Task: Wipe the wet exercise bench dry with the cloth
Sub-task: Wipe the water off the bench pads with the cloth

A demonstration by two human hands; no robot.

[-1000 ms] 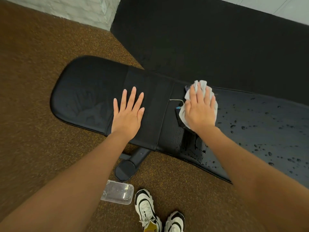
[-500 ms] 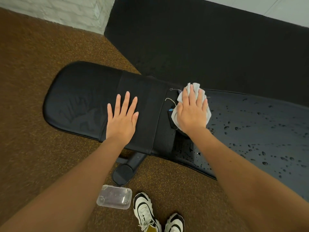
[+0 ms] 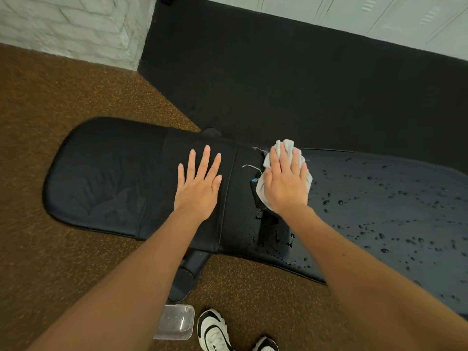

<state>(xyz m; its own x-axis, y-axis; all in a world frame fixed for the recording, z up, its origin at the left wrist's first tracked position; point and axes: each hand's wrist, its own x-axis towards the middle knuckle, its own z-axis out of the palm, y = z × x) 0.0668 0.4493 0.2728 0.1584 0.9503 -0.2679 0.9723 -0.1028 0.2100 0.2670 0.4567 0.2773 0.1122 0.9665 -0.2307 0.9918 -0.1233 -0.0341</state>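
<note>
Head view. A black padded exercise bench [image 3: 109, 178] lies across the frame from left to right, over a brown speckled floor [image 3: 50, 122] on the left and a black mat [image 3: 278, 84] on the far side. The left section of the padding appears dry. The right section carries many water droplets [image 3: 379, 219], with a denser wet patch at the near edge by the seam.

The left hand [image 3: 198, 184] lies flat on the bench just left of the seam, fingers straight and spread, grasping nothing. The right hand [image 3: 286, 181] presses flat on a crumpled pale grey cloth [image 3: 283, 145], which sits on the bench at the seam, on the left edge of the wet section; its fingers lie extended over the cloth rather than curled round it. Loose threads trail from the cloth to the left.

On the near floor a clear plastic container [image 3: 176, 323] lies just left of a white and black shoe [image 3: 215, 330]. A black bench leg [image 3: 187, 274] projects from beneath the padding. A white brick wall [image 3: 76, 26] stands far left.
</note>
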